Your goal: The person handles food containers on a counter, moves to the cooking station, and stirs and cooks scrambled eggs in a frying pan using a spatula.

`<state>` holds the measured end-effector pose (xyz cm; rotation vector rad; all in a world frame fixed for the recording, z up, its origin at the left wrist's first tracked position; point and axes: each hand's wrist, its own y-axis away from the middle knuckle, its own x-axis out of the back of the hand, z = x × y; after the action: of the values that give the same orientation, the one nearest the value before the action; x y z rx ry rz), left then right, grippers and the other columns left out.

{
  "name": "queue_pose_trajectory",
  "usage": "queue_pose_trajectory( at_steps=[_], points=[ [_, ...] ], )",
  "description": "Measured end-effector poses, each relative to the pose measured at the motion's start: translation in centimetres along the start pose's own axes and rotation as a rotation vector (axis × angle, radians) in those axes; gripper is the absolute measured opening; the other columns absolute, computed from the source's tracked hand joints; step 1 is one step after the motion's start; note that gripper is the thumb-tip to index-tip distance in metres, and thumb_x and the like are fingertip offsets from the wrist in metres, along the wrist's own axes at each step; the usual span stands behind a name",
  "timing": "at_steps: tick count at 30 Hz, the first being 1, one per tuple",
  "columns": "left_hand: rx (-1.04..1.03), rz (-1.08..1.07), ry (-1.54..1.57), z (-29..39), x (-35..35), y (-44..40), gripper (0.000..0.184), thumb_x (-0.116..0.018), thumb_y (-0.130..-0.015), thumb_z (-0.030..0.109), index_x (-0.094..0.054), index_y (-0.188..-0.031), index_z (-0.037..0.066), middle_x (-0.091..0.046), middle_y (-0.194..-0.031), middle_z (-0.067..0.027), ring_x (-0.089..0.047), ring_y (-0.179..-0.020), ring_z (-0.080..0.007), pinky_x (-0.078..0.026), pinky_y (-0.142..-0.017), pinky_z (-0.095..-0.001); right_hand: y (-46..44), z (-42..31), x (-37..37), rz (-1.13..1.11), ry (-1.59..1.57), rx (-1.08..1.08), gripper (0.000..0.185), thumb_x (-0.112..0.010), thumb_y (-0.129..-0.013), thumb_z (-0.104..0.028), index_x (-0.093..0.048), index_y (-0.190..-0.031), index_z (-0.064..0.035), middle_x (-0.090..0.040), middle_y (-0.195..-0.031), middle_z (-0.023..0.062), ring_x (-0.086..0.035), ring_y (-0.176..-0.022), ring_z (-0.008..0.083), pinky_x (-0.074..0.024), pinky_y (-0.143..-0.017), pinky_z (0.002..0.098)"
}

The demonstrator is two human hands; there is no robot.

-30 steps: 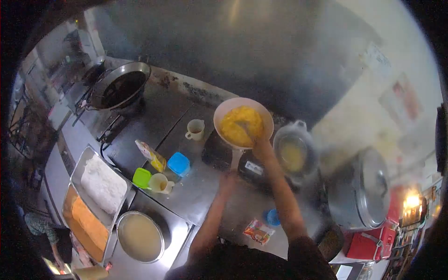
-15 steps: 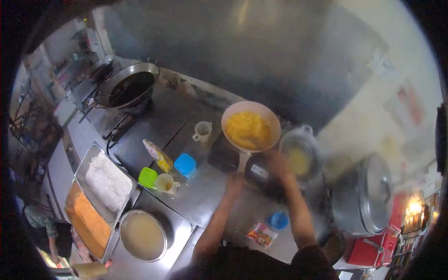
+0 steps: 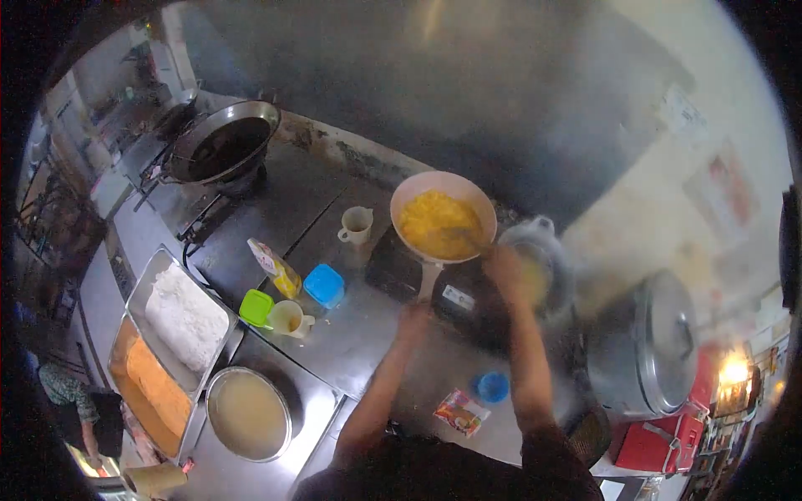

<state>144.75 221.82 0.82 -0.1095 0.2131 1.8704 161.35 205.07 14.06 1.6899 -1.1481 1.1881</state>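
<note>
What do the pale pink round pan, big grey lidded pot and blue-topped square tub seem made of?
Pale pink round pan: probably coated metal, smooth and evenly coloured; the core is hidden.
Big grey lidded pot: likely bare metal, given its dull grey sheen and soft highlights.
Blue-topped square tub: apparently plastic, smooth, with a solid-blue top above paler, translucent-looking sides.

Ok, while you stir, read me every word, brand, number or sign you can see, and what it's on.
No text can be read for certain.
White label on the black cooker: marks too small to read.
Yellow-and-white pouch: print too blurred.
Red-and-white packet: print too blurred.
Pale sheet on the wall: too faint.
Poster on the wall: too hazy.
</note>
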Motion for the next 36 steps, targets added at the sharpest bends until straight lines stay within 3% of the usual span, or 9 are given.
queue_pose_trajectory(
  at_steps=[3,7,10,12,19,21,25,28,36],
  points=[
    [-0.025,0.033,-0.055,-1.9,-0.1,-0.7,0.032,-0.055,-0.097,0.029,-0.063,-0.105,0.000,-0.063,-0.084,-0.0079,-0.059,-0.077,-0.0208,-0.047,-0.068,-0.0371,-3.7,2.8,-7.1,0.183,0.021,0.023,0.024,-0.053,-0.088,-0.016,-0.070,-0.101,-0.0063,-0.069,-0.093,0.0249,-0.069,-0.092,0.0389,-0.0529,-0.080,0.0516],
    [0.094,-0.053,-0.265,-6.1,1.1,-3.4,0.033,-0.056,-0.097,0.033,-0.063,-0.106,0.002,-0.065,-0.090,-0.0088,-0.061,-0.086,-0.0220,-0.049,-0.069,-0.0381,2.8,-1.1,-0.7,0.197,0.178,0.032,0.030,-0.051,-0.092,-0.024,-0.069,-0.104,-0.0034,-0.069,-0.095,0.0244,-0.068,-0.093,0.0400,-0.0524,-0.081,0.0512],
    [-0.724,-0.151,-1.048,-11.5,1.5,-3.0,0.034,-0.059,-0.096,0.034,-0.062,-0.109,0.002,-0.065,-0.092,-0.0090,-0.061,-0.086,-0.0222,-0.049,-0.067,-0.0390,3.6,-1.4,3.4,0.204,-0.175,-0.088,0.036,-0.050,-0.094,-0.031,-0.069,-0.103,-0.0022,-0.069,-0.098,0.0254,-0.067,-0.096,0.0414,-0.0508,-0.085,0.0521],
    [0.265,-0.103,0.464,-3.4,-0.2,-0.9,0.030,-0.059,-0.097,0.032,-0.063,-0.107,0.004,-0.064,-0.091,-0.0084,-0.061,-0.082,-0.0206,-0.048,-0.064,-0.0371,-1.6,1.5,-1.8,0.201,-0.133,-0.060,0.036,-0.050,-0.094,-0.031,-0.069,-0.103,-0.0022,-0.069,-0.098,0.0252,-0.067,-0.096,0.0412,-0.0509,-0.085,0.0520],
    [0.264,-0.048,0.540,-4.5,-0.6,-1.1,0.035,-0.055,-0.099,0.030,-0.061,-0.115,0.000,-0.064,-0.089,-0.0088,-0.061,-0.077,-0.0194,-0.050,-0.067,-0.0370,3.2,1.8,3.5,0.075,0.035,-0.004,0.033,-0.050,-0.094,-0.029,-0.069,-0.102,-0.0023,-0.069,-0.098,0.0237,-0.067,-0.094,0.0397,-0.0511,-0.084,0.0510],
    [0.197,0.034,0.015,0.0,-0.5,-0.1,0.040,-0.054,-0.099,0.031,-0.058,-0.123,-0.001,-0.066,-0.093,-0.0120,-0.063,-0.081,-0.0246,-0.050,-0.073,-0.0406,0.0,2.6,3.4,0.102,-0.074,-0.066,0.033,-0.051,-0.094,-0.029,-0.069,-0.102,-0.0023,-0.069,-0.098,0.0233,-0.067,-0.093,0.0393,-0.0512,-0.083,0.0507],
    [0.294,0.054,-0.222,1.7,-0.9,0.3,0.043,-0.051,-0.100,0.033,-0.057,-0.125,0.000,-0.067,-0.098,-0.0144,-0.064,-0.087,-0.0291,-0.050,-0.078,-0.0422,-5.4,3.7,-4.7,0.263,-0.055,0.093,0.031,-0.051,-0.094,-0.028,-0.068,-0.101,-0.0024,-0.069,-0.098,0.0225,-0.067,-0.092,0.0384,-0.0514,-0.083,0.0501],
    [0.287,0.148,-0.308,-0.6,-0.8,-0.3,0.044,-0.050,-0.100,0.034,-0.056,-0.127,0.000,-0.067,-0.099,-0.0145,-0.064,-0.088,-0.0293,-0.050,-0.080,-0.0423,-1.8,2.6,-0.6,0.196,0.046,0.094,0.031,-0.051,-0.094,-0.027,-0.068,-0.101,-0.0025,-0.069,-0.098,0.0218,-0.067,-0.091,0.0378,-0.0515,-0.082,0.0497],
    [-0.020,0.024,0.116,-1.5,-0.4,0.6,0.034,-0.053,-0.094,0.022,-0.059,-0.119,-0.001,-0.067,-0.085,-0.0123,-0.065,-0.079,-0.0294,-0.051,-0.070,-0.0434,-7.4,3.7,-5.5,0.274,-0.052,0.108,0.028,-0.052,-0.093,-0.024,-0.068,-0.100,-0.0026,-0.069,-0.097,0.0202,-0.067,-0.089,0.0361,-0.0518,-0.081,0.0485]
  ],
)
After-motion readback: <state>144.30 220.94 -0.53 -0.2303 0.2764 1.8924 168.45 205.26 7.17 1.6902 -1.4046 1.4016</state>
